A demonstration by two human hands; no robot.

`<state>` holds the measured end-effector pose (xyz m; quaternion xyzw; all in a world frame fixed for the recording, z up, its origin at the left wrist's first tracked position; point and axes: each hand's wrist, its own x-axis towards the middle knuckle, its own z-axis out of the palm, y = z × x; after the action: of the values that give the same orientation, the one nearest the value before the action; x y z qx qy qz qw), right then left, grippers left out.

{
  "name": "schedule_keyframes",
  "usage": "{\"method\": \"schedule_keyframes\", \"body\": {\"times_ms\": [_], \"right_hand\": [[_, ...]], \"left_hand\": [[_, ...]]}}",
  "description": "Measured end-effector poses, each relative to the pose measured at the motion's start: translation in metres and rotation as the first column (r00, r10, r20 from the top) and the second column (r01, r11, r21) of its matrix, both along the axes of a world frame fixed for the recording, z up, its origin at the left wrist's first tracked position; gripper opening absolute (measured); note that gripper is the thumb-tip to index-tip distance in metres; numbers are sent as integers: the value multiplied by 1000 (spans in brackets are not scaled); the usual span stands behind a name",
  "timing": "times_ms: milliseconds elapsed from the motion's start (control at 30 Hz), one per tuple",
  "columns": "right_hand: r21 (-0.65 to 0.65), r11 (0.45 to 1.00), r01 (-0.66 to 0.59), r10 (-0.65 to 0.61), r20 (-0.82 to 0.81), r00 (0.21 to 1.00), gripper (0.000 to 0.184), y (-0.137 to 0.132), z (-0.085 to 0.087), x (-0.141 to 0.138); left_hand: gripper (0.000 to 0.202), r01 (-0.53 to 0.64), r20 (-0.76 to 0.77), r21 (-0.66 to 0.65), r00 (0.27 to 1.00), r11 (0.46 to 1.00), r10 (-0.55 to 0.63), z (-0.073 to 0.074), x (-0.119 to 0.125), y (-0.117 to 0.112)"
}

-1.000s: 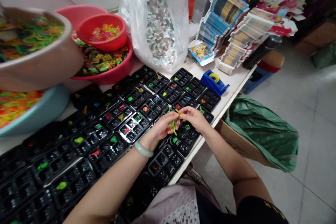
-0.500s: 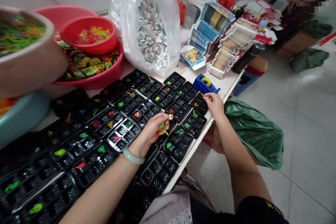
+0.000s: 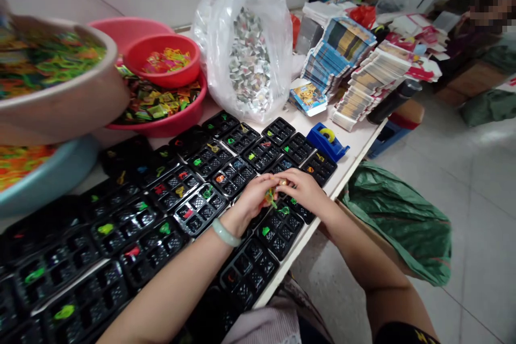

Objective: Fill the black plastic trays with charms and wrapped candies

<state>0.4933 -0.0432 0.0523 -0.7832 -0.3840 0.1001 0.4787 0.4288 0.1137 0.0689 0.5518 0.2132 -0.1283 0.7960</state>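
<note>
My left hand [image 3: 252, 199], with a pale green bangle [image 3: 223, 233] on the wrist, is curled round a small bunch of coloured plastic pieces [image 3: 271, 197]. My right hand [image 3: 303, 187] meets it from the right, its fingertips pinching at the same bunch. Both hands hover over rows of black compartment trays [image 3: 193, 209] that cover the white table [image 3: 355, 142]. Most trays hold one small coloured piece each, green, red, orange or yellow.
Basins of coloured pieces stand at the left: a beige one [image 3: 72, 91], a blue one [image 3: 52, 177], red ones [image 3: 165, 59]. A clear bag [image 3: 250, 48] of small packets, stacked printed cards [image 3: 355, 59] and a blue tape dispenser [image 3: 326, 140] sit behind. A green sack [image 3: 399, 220] lies on the floor. Another person sits at the far right.
My right hand reached out to the tray by the tape dispenser half a second ago and has come back to the bunch in my left hand.
</note>
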Motion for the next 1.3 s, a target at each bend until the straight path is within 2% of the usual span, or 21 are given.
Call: {"method": "schedule_keyframes", "body": {"times_ms": [67,167,200,267,333,400,467,500,567,600,633,667,733,833,933,1033,1100,1167,1200,1267,1300], "right_hand": [[15,998,58,-58,-27,998,23,9,0,4],[-2,964,264,-264,30,964,22,12,-10,44],[-46,931,361,-355,105,929,22,12,-14,63],[-186,822,538,-483,272,832,24,11,-22,98],[-306,729,613,-500,375,781,27,11,-27,123],[-355,700,620,-473,419,775,29,12,-29,130],[-299,739,604,-455,439,775,29,14,-26,120],[-242,786,569,-438,431,789,27,16,-23,109],[-127,909,398,-334,349,876,23,20,-15,80],[-86,964,252,-221,268,938,21,23,-9,63],[-53,993,105,-94,176,980,20,26,-4,48],[-30,1000,3,0,102,995,20,29,0,33],[-12,998,-57,57,25,998,18,36,5,12],[32,999,-11,15,-131,991,15,44,3,0],[142,990,14,46,-409,911,19,46,-4,2],[154,987,40,43,-506,862,21,44,-7,12],[105,990,93,-33,-469,883,21,41,-7,28],[49,977,207,-175,-371,912,21,40,-5,58],[25,954,298,-277,-301,913,21,41,-5,76],[-23,871,490,-491,-82,868,20,47,-6,118],[-46,840,541,-540,35,841,20,52,-7,139]], "left_hand": [[21,-14,12,-61,1000,998,15,0,2,1],[23,-28,10,-159,999,987,30,-2,2,9],[22,-36,7,-183,999,982,37,-3,2,13],[20,-50,3,-221,999,974,52,-3,1,18],[18,-57,11,-244,998,968,61,-3,0,22],[18,-66,14,-254,997,965,72,-3,-1,25],[18,-89,0,-261,996,961,92,-3,-1,27],[18,-101,-10,-268,995,958,102,-3,-1,28],[19,-118,-24,-282,993,952,116,-4,-1,29],[20,-126,-24,-284,992,950,125,-5,-1,29],[20,-135,-21,-281,991,950,135,-6,0,28],[21,-142,-18,-274,990,951,143,-6,0,27],[24,-150,-14,-259,988,954,151,-7,0,24],[24,-142,-15,-240,990,960,143,-8,-1,22],[19,-121,-4,-227,992,966,123,-8,-3,23],[17,-110,13,-220,993,969,116,-9,-4,26],[16,-113,11,-227,993,967,118,-10,-4,28],[14,-118,-9,-247,993,962,120,-11,-4,31],[14,-120,-21,-257,993,959,118,-11,-4,33],[14,-127,-32,-265,992,956,123,-11,-7,36],[15,-128,-28,-264,992,956,125,-11,-9,37]]}}
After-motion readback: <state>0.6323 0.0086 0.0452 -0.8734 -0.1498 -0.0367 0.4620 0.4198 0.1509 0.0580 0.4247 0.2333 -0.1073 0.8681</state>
